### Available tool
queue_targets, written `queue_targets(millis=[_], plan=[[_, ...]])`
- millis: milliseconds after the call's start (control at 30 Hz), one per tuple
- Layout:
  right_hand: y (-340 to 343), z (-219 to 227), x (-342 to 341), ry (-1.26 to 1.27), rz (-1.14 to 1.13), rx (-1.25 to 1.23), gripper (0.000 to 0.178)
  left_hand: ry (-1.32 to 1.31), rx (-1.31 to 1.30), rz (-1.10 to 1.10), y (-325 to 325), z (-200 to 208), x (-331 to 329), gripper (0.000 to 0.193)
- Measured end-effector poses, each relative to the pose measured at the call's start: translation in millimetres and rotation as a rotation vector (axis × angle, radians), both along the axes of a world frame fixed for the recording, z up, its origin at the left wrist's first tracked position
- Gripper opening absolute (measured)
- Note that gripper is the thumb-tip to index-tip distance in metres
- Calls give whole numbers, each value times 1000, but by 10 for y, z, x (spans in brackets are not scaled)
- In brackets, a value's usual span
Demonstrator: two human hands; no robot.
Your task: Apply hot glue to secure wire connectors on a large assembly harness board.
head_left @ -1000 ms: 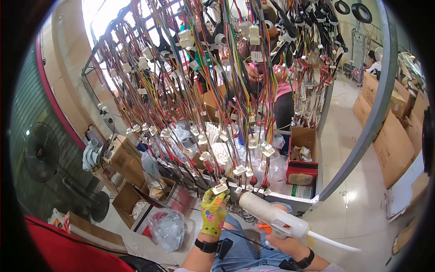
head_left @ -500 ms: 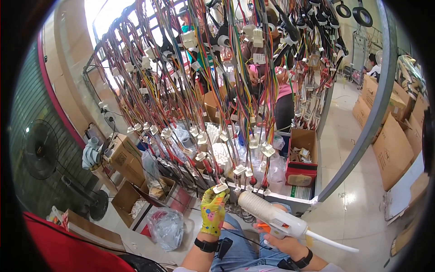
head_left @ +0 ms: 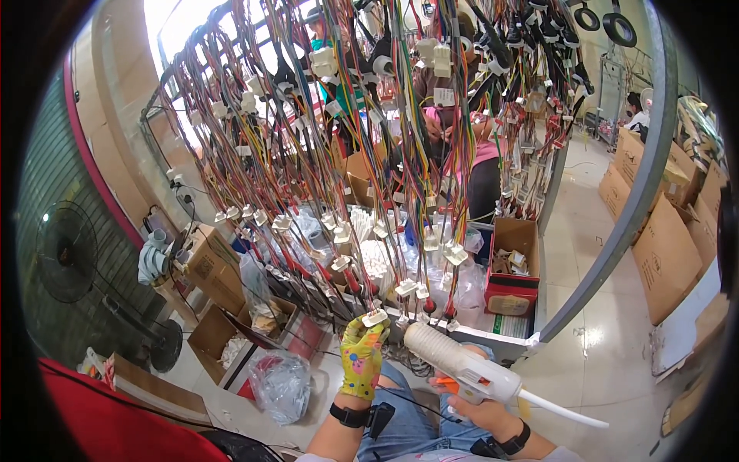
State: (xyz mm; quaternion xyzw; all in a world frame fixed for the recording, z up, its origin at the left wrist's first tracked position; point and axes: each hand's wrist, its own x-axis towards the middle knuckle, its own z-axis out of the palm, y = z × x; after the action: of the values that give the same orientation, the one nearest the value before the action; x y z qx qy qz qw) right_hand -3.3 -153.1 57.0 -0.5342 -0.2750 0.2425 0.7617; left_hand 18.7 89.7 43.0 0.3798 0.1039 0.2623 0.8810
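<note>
In a patterned yellow glove, my left hand [head_left: 362, 358] is closed on a white plastic connector [head_left: 375, 317] at the lower end of a hanging bundle of wires. My bare right hand [head_left: 479, 412] grips a white hot glue gun [head_left: 462, 362] with an orange trigger. A white glue stick [head_left: 566, 410] sticks out of its back end. The gun's front, wrapped in whitish material, points up and left, with its tip close beside the connector. Several other connectors [head_left: 406, 288] hang on the wires just beyond my hands.
Wire bundles [head_left: 308, 154] hang from a metal frame [head_left: 616, 262] before me. A red-sided box [head_left: 512, 289] stands inside at right, a clear plastic bag [head_left: 281, 385] lies lower left near a floor fan [head_left: 165, 346], and cardboard boxes [head_left: 670, 262] line the right. Another person [head_left: 481, 154] sits beyond the wires.
Almost nothing differs. My left hand and the connector stay in place, and the glue gun's tip has shifted very slightly up and left.
</note>
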Motion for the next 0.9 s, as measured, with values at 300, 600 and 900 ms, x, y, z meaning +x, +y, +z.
queue_targets(millis=[300, 600, 900], plan=[[9, 9, 19, -26, -26, 12, 64, -19, 23, -36, 50, -81, 27, 33], [12, 28, 13, 65, -13, 5, 66, 5, 23, -11, 44, -80, 33, 32], [6, 29, 8, 10, -19, -54, 65, -18, 13, -42, 68, -121, 52, 31]])
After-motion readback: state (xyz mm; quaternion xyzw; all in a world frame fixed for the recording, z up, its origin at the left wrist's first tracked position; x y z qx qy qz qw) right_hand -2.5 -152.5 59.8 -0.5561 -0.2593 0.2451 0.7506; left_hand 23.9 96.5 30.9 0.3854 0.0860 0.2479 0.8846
